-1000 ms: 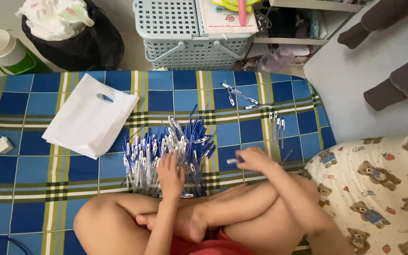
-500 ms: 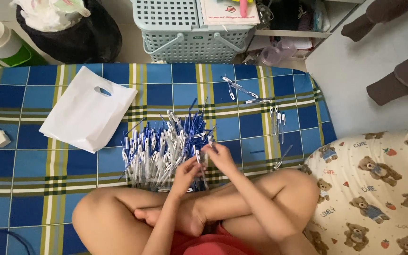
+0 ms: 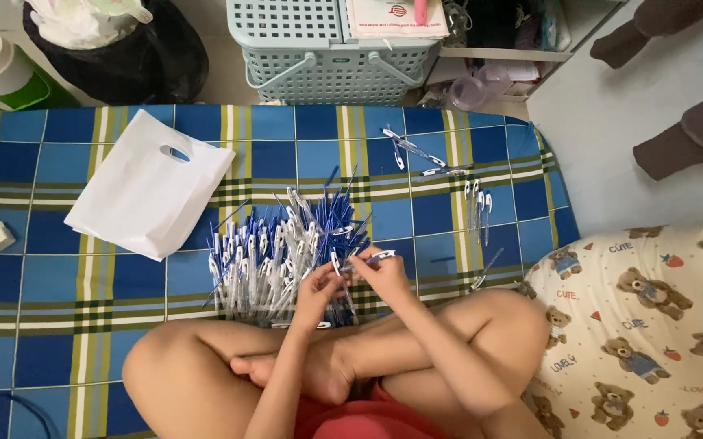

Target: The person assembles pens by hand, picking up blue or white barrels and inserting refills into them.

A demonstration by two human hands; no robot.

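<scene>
Left hand [image 3: 316,286] and right hand [image 3: 381,275] meet above the crossed bare legs, fingers pinched inward, forearms angled forward and converging.

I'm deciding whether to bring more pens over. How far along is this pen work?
Done, seemingly: a few pens in a row and a few more lie apart on the blanket. In hand: left hand and right hand hold one pen together. Left: the big pile beneath them, so early on.
</scene>
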